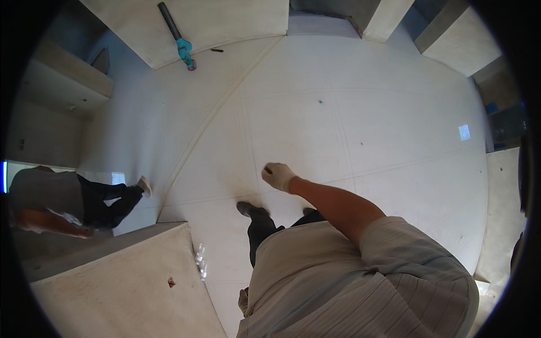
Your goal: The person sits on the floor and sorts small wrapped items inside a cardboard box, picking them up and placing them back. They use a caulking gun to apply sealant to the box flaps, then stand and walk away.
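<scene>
My right hand (279, 176), in a pale work glove, hangs over the white floor in the middle of the view. Its fingers are curled closed. There is a dark spot by the fingertips, and I cannot make out what, if anything, is held. Low beside my torso, only a sliver of my gloved left hand (243, 302) shows, with its fingers mostly hidden behind my shirt. Neither hand visibly touches anything around me. My dark shoe (245, 209) is on the floor below.
A teal blower (183, 47) with a long black tube lies by the far wall, near a small dark stick (217, 50). At left, another person (73, 197) in dark trousers is beyond a low wall (124, 281). Clear plastic bottles (201, 262) stand beside that wall.
</scene>
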A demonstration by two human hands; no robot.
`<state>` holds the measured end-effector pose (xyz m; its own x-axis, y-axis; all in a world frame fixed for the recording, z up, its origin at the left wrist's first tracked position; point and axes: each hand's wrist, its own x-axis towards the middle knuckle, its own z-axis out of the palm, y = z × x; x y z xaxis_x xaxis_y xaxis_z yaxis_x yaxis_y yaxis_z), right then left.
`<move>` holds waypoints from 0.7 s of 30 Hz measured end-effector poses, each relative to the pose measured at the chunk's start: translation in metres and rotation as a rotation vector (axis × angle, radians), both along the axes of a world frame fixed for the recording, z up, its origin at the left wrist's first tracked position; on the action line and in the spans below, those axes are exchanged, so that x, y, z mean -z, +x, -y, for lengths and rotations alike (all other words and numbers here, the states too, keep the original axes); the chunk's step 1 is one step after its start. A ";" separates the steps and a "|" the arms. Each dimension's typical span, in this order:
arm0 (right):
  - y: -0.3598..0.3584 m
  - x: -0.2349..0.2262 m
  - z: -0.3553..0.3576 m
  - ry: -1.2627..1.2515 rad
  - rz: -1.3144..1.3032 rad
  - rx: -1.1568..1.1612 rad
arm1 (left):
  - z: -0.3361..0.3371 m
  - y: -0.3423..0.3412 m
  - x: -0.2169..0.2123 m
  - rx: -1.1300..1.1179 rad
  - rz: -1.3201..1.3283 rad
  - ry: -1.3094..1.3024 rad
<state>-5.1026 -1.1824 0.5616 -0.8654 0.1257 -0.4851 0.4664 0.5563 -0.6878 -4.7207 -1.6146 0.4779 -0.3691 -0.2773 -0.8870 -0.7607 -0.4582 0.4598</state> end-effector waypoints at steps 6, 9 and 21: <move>-0.014 0.108 -0.035 0.136 0.214 0.333 | 0.088 -0.237 -0.026 0.227 0.064 -0.117; -0.053 0.086 -0.005 -0.072 0.267 0.645 | 0.170 -0.334 -0.043 0.142 0.089 -0.213; -0.384 0.106 0.112 -0.149 0.343 0.423 | 0.291 -0.494 0.051 -0.076 -0.019 -0.055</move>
